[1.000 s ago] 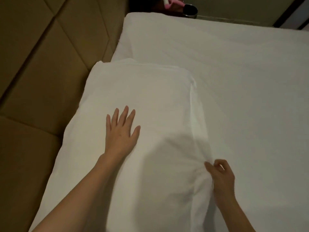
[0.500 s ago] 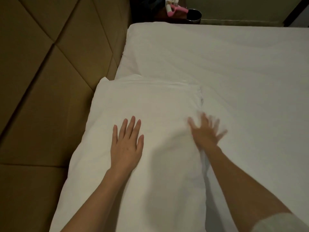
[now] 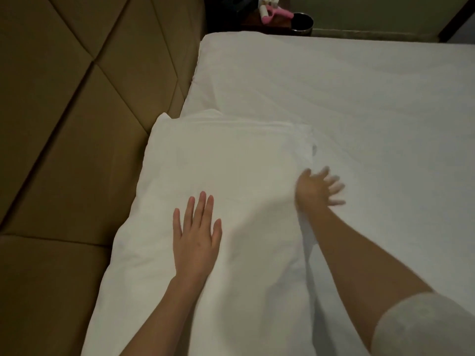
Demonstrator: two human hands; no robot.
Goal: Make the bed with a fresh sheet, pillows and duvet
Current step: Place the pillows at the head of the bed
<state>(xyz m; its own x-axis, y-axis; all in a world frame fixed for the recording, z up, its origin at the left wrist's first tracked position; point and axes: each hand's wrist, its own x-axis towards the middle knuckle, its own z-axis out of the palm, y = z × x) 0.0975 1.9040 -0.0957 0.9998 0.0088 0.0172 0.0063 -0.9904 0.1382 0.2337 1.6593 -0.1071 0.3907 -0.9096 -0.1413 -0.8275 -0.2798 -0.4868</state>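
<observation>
A white pillow (image 3: 231,170) lies on the bed against the padded headboard, its long side running away from me. My left hand (image 3: 196,237) rests flat on the pillow's middle, fingers straight and together. My right hand (image 3: 317,188) is blurred, fingers spread, pressing at the pillow's right edge where it meets the white sheet (image 3: 372,111). The sheet covers the whole mattress with faint creases. No duvet is in view.
The tan padded headboard (image 3: 77,124) fills the left side. Beyond the bed's far edge stands a dark bedside table (image 3: 257,21) with a pink object (image 3: 276,15), small bottles and a dark round cup (image 3: 302,23).
My right hand let go of the pillow's near right edge, opened, and moved up along that edge, sweeping slightly rightward. My left hand stayed flat on the pillow.
</observation>
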